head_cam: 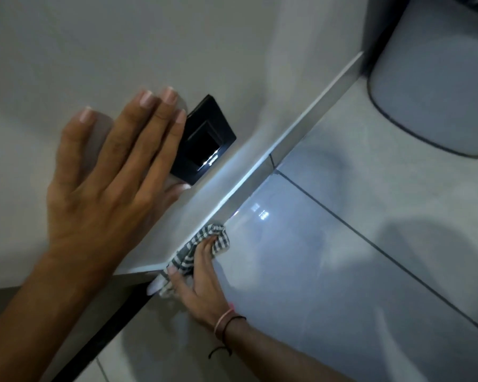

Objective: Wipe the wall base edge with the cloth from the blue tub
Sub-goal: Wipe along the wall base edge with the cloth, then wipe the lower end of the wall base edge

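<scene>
Cloth (204,249): grey-and-white checked, bunched, held in the right hand (202,282) and pressed against the skirting (301,128) at the foot of the wall (122,37), where the skirting meets the glossy floor tiles (342,244). The right hand's fingers are curled closed around the cloth; part of the fabric protrudes above and below the hand. Thin bands circle the right wrist.

The left hand (102,177) grips nothing: it lies flat on the wall, palm down, fingers extended and slightly spread. Its fingertips sit just beside a black wall plate (207,139), which shows small lit points on its lower edge.

A pale rounded container (439,78) stands on the floor at upper right, well apart from both hands.
</scene>
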